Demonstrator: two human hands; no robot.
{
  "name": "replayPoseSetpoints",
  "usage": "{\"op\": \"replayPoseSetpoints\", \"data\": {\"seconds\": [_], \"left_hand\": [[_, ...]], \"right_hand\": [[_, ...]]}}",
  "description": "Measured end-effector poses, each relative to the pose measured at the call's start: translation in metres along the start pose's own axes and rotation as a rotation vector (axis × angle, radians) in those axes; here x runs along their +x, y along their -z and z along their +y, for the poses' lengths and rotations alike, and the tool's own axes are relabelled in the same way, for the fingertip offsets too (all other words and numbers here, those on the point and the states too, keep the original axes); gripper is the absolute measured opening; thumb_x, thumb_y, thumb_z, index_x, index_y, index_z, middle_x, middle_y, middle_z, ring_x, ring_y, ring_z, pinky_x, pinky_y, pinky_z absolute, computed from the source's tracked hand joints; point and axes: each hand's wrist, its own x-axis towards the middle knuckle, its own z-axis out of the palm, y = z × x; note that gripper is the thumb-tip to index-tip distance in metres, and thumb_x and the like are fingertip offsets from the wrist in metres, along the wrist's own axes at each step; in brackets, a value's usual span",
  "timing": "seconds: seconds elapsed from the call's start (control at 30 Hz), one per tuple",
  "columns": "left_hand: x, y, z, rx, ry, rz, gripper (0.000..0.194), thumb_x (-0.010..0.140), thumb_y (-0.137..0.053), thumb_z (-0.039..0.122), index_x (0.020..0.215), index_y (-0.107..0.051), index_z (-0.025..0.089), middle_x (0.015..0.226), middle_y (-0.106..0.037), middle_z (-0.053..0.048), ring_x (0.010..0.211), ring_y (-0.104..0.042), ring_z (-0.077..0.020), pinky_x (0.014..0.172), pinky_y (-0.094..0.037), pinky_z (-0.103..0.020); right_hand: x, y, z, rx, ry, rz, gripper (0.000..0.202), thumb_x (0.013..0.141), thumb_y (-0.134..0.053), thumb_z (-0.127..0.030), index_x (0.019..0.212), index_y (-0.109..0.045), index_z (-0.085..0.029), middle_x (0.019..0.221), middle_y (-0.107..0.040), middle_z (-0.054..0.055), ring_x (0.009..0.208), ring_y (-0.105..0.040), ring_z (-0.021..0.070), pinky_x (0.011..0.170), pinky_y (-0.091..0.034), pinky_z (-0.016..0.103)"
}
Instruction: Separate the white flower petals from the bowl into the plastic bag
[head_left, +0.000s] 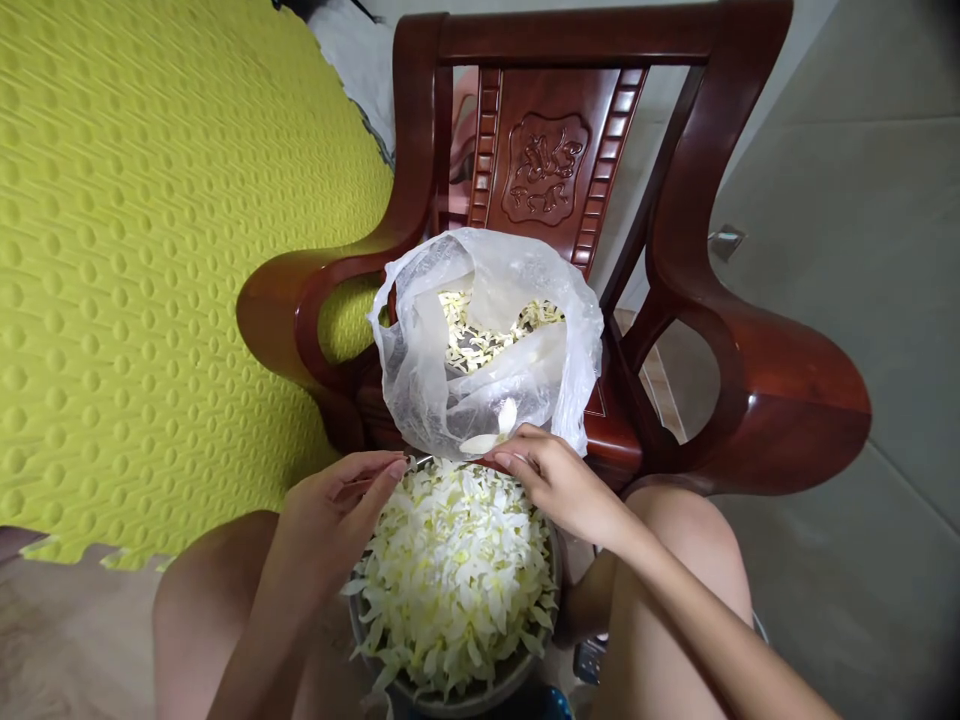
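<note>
My left hand [345,500] is closed, thumb and forefinger pinching a thin, shiny needle-like rod [425,461] whose far end I cannot make out. In my right hand [551,475], the fingertips pinch a white flower [487,440] with long petals, held above the rim of a bowl. Below both hands, that round metal bowl [495,693] is heaped with white and pale yellow flowers [465,570]. Just beyond my hands stands an open white plastic bag [577,350], with more small pale flowers [480,345] inside it.
The bag rests on the seat of a dark red carved wooden chair [611,35] that faces me. A yellow bumpy foam mat [150,250] is at the left, and grey tiles [847,300] are at the right. My knees [686,540] flank the bowl.
</note>
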Motion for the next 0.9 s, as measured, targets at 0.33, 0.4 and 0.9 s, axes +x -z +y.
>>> {"op": "replayPoseSetpoints", "data": {"seconds": [0.33, 0.4, 0.9], "left_hand": [[-0.016, -0.032, 0.026, -0.305, 0.177, -0.208, 0.053, 0.065, -0.078, 0.046, 0.108, -0.070, 0.014, 0.098, -0.075, -0.013, 0.090, -0.071, -0.0269, 0.076, -0.057, -0.034], [-0.019, -0.034, 0.027, -0.290, 0.150, -0.188, 0.045, 0.070, -0.075, 0.043, 0.105, -0.071, 0.015, 0.097, -0.075, -0.011, 0.091, -0.071, -0.0262, 0.078, -0.058, -0.034], [-0.019, -0.043, 0.026, -0.292, 0.099, -0.029, 0.045, 0.070, -0.076, 0.035, 0.110, -0.066, 0.017, 0.082, -0.077, -0.004, 0.076, -0.072, -0.0179, 0.071, -0.059, -0.024]], "right_hand": [[-0.002, -0.015, -0.011, 0.224, -0.019, -0.084, 0.005, 0.085, -0.059, -0.015, 0.082, -0.059, -0.020, 0.072, -0.059, -0.004, 0.068, -0.053, 0.0124, 0.062, -0.038, 0.023], [-0.002, -0.016, -0.010, 0.163, -0.033, -0.051, 0.010, 0.082, -0.061, -0.016, 0.080, -0.052, -0.020, 0.068, -0.053, -0.006, 0.063, -0.047, 0.0110, 0.057, -0.034, 0.022], [-0.008, -0.011, -0.016, 0.223, -0.027, 0.031, 0.009, 0.087, -0.060, -0.021, 0.082, -0.052, -0.020, 0.067, -0.051, -0.006, 0.060, -0.048, 0.0096, 0.057, -0.038, 0.022]]}}
